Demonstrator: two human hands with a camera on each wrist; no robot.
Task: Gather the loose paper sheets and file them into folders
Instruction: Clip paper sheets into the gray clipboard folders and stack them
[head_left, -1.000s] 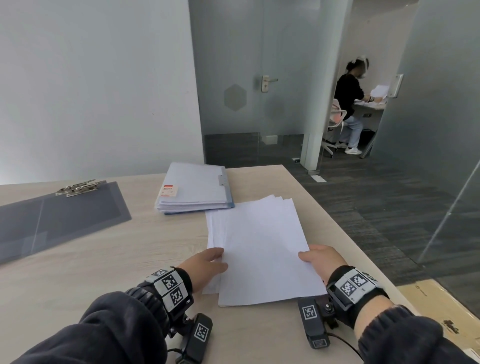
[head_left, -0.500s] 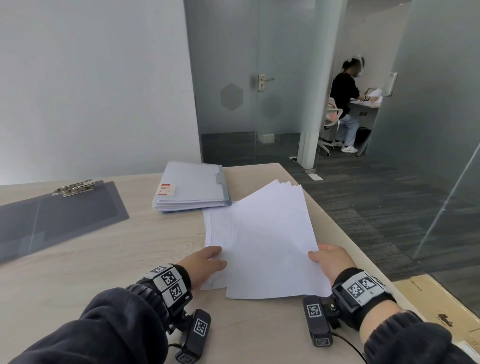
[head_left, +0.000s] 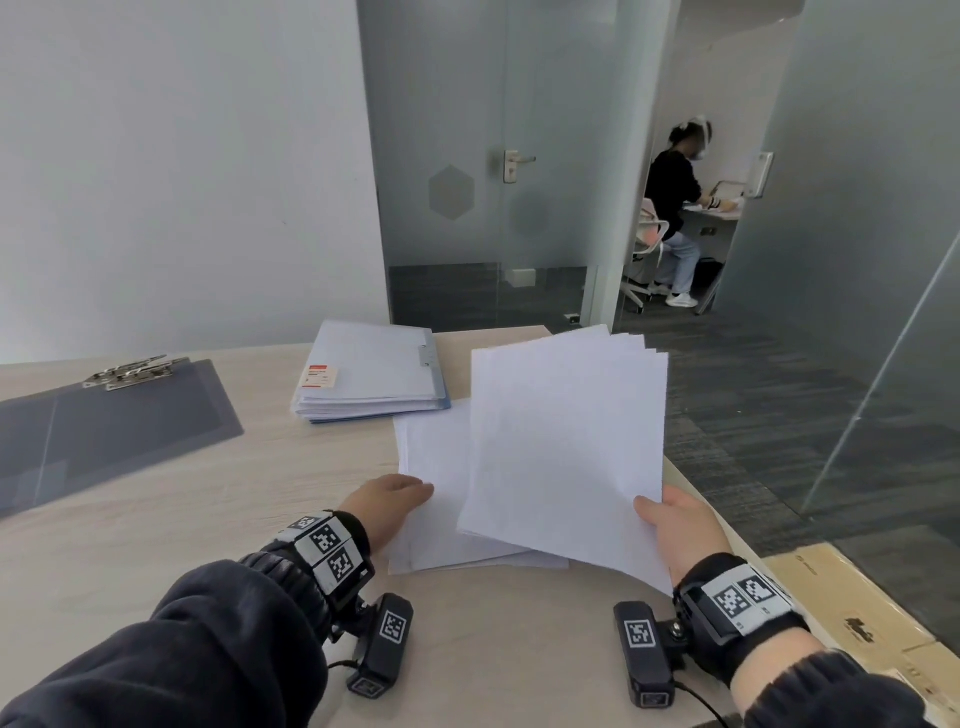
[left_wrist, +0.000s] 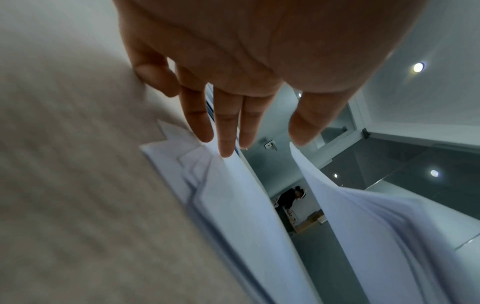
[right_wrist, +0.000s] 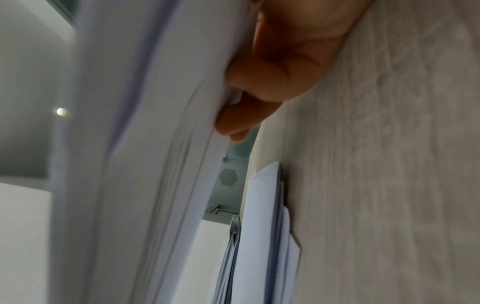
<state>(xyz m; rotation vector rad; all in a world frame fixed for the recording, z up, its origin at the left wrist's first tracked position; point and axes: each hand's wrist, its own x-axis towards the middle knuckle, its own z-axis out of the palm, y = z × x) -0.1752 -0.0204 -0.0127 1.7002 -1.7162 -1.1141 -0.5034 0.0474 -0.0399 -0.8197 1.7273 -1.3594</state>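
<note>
My right hand (head_left: 675, 525) pinches the near right corner of a fanned bundle of white sheets (head_left: 566, 447) and holds it tilted up off the table; the curled fingers (right_wrist: 259, 82) lie under the bundle (right_wrist: 145, 144). A few more white sheets (head_left: 431, 467) lie flat beneath it. My left hand (head_left: 387, 506) has straight fingers (left_wrist: 226, 127) touching the left edge of those flat sheets (left_wrist: 221, 195). A light blue folder (head_left: 371, 376) with a red-and-white label lies shut at the table's far side.
A dark grey clipboard (head_left: 104, 431) lies at the left of the wooden table (head_left: 156, 519). The table's right edge runs just past my right hand; a cardboard box (head_left: 857, 613) stands on the floor there. A person (head_left: 675, 208) sits at a desk in the far room.
My right hand has lifted the upper bundle of sheets off the table and swung it rightward, uncovering the sheets below. My left hand has stayed on the left edge of the lower sheets.
</note>
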